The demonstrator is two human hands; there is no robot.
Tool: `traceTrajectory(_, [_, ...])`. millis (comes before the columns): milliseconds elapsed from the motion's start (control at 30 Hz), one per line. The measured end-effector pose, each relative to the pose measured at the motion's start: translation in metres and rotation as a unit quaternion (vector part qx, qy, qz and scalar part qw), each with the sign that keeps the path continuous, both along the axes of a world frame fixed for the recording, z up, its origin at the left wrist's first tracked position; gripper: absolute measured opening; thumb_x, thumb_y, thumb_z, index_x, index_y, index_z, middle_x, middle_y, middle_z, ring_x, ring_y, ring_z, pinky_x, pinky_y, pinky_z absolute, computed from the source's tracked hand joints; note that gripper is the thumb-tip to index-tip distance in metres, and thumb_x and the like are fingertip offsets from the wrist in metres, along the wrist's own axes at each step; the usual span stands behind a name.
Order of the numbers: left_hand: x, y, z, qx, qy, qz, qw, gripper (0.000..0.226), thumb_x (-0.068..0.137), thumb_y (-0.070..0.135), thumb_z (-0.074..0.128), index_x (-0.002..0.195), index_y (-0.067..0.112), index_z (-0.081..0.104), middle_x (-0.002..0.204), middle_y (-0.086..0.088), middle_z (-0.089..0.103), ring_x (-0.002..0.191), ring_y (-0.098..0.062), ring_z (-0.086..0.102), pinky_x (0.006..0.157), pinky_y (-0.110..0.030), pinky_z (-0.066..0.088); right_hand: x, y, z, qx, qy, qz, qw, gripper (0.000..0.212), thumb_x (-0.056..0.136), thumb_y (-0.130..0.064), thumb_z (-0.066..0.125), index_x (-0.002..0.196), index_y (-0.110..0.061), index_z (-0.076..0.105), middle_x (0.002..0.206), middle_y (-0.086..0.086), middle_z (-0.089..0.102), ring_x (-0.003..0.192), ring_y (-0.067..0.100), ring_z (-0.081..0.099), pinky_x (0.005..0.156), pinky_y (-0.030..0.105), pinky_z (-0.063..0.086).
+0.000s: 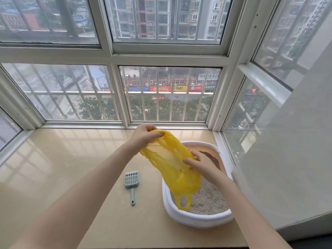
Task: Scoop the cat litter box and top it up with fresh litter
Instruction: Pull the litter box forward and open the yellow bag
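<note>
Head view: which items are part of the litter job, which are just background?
Job:
- yellow bag, gripped by left hand and right hand
- litter box with litter
- scoop, untouched on ledge

Background:
- windows

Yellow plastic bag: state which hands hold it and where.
Both hands: the left hand grips the yellow plastic bag at its top edge; the right hand pinches its side.

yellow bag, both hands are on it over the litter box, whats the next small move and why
Probably pull the yellow plastic bag open at its mouth. The left hand pinches its top edge and the right hand grips it lower down, but it hangs bunched and limp over the litter box. The litter scoop lies untouched on the sill, so an opened bag seems needed before scooping starts.
</note>
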State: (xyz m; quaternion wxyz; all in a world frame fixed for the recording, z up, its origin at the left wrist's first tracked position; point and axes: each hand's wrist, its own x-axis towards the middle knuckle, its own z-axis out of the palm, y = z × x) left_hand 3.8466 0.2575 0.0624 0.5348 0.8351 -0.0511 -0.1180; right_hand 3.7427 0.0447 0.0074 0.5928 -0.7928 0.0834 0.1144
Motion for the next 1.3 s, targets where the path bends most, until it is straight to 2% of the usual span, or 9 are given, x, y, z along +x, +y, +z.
traceTrajectory(233, [-0.001,-0.019,-0.011,-0.159,0.122,0.026,0.979,0.070,0.060,0.051,0.079,0.108,0.003,0.064,0.104,-0.016,0.065,0.097,-0.030,0.064,0.086,-0.048,0.051,0.019,0.011,0.002,-0.039,0.011,-0.084,0.996,0.023,0.088,-0.027,0.054,0.092,-0.009,0.067,0.082,0.004,0.067,0.077,0.021,0.062,0.071,0.033,0.050])
traceTrajectory(333, [-0.008,-0.018,-0.030,-0.127,0.232,0.023,0.964,0.070,0.068,0.065,0.069,0.121,0.021,0.052,0.121,-0.012,0.055,0.114,-0.029,0.054,0.096,-0.042,0.043,0.022,0.000,-0.005,0.067,0.072,-0.172,0.980,0.026,0.089,-0.021,0.056,0.101,-0.002,0.068,0.094,0.017,0.070,0.085,0.030,0.066,0.080,0.042,0.054])
traceTrajectory(500, [-0.042,-0.036,-0.072,-0.124,0.380,-0.169,0.901,0.063,0.076,0.054,0.069,0.127,0.021,0.054,0.116,-0.010,0.067,0.097,-0.025,0.066,0.079,-0.037,0.053,0.022,-0.014,-0.019,0.204,0.111,-0.288,0.929,0.020,0.093,-0.014,0.051,0.099,-0.002,0.066,0.091,0.019,0.070,0.082,0.032,0.067,0.070,0.042,0.057])
traceTrajectory(633, [-0.049,-0.062,-0.076,-0.117,0.287,-0.064,0.949,0.027,0.089,0.013,0.062,0.114,0.001,0.061,0.096,-0.012,0.067,0.080,-0.022,0.065,0.069,-0.031,0.055,0.019,-0.025,-0.030,0.172,0.097,-0.364,0.910,0.018,0.089,-0.007,0.047,0.090,-0.003,0.065,0.082,0.016,0.066,0.073,0.030,0.064,0.062,0.037,0.052])
traceTrajectory(800, [-0.024,-0.056,-0.079,0.068,0.057,0.078,0.993,0.011,0.083,0.002,0.048,0.077,0.012,0.047,0.073,-0.004,0.050,0.071,-0.023,0.047,0.057,-0.031,0.036,0.012,-0.044,-0.036,0.231,0.089,-0.436,0.865,0.028,0.093,0.005,0.035,0.102,-0.005,0.059,0.080,0.012,0.061,0.068,0.025,0.060,0.044,0.030,0.052])
traceTrajectory(933, [-0.014,-0.056,-0.070,0.018,0.104,0.037,0.994,0.008,0.077,0.007,0.054,0.083,0.010,0.058,0.073,-0.006,0.056,0.070,-0.024,0.053,0.061,-0.028,0.042,0.001,-0.049,-0.035,0.173,0.108,-0.343,0.917,0.024,0.088,-0.001,0.052,0.112,-0.006,0.050,0.089,0.010,0.060,0.075,0.024,0.061,0.052,0.031,0.055])
traceTrajectory(1100, [-0.007,-0.043,-0.066,0.012,0.192,-0.068,0.979,0.015,0.081,0.004,0.064,0.096,0.006,0.065,0.084,-0.013,0.063,0.074,-0.024,0.061,0.073,-0.033,0.053,0.003,-0.065,-0.024,-0.015,-0.020,-0.233,0.972,0.046,0.079,-0.019,0.077,0.108,-0.033,0.044,0.098,-0.012,0.054,0.089,0.009,0.056,0.069,0.025,0.045])
traceTrajectory(1200, [-0.010,-0.034,-0.067,-0.005,0.202,-0.089,0.975,0.043,0.065,0.005,0.077,0.106,0.009,0.065,0.094,-0.018,0.066,0.080,-0.028,0.064,0.074,-0.037,0.056,0.015,-0.066,-0.031,-0.099,0.005,-0.207,0.973,0.025,0.083,-0.025,0.071,0.100,-0.018,0.054,0.089,-0.005,0.058,0.087,0.019,0.059,0.067,0.030,0.046])
traceTrajectory(1300, [-0.011,-0.020,-0.074,0.004,0.155,-0.019,0.988,0.052,0.057,0.005,0.063,0.108,0.015,0.058,0.100,-0.017,0.061,0.081,-0.029,0.060,0.066,-0.034,0.053,0.021,-0.064,-0.042,-0.167,0.014,-0.230,0.959,0.010,0.084,-0.010,0.054,0.093,-0.013,0.052,0.083,0.001,0.055,0.083,0.026,0.053,0.064,0.031,0.038])
